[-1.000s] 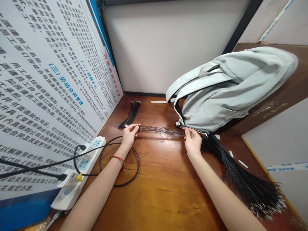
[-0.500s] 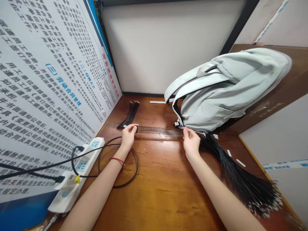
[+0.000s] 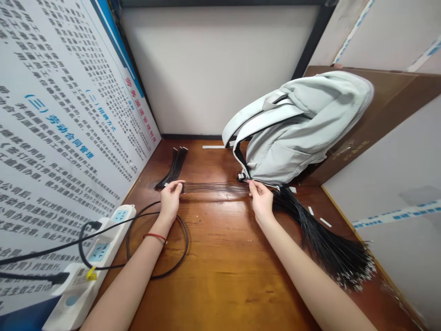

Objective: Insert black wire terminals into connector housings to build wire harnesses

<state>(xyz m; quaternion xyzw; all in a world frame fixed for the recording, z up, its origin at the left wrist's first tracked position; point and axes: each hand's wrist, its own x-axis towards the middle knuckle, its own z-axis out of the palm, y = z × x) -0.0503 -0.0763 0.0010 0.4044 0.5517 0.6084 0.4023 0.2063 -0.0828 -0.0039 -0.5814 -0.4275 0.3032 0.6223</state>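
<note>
Leftward is where the whole scene has slid in the head view since the earlier frame, while the gap between the two hands looks unchanged. Both forearms reach forward over a wooden desk (image 3: pixel 220 299), wrists slightly bent. The left hand (image 3: pixel 170 201), a red string bracelet (image 3: pixel 155 237) at its wrist, pinches one end of a flat band of thin black wires (image 3: pixel 215 187) between thumb and fingers. The right hand (image 3: pixel 261 200) pinches the band's far side the same way, so the wires run straight between them. Just beyond the right fingers the wires spread into a thick black bundle (image 3: pixel 330 243), beside a pale grey backpack (image 3: pixel 292 133). Past the left fingertips lies a smaller folded bundle of black wires (image 3: pixel 171 168). Nearer the left wrist sit a coiled black cable (image 3: pixel 182 243) and a white power strip (image 3: pixel 103 243). Left of the fingers, a printed poster (image 3: pixel 69 92) reads 劳动合同管理.
</note>
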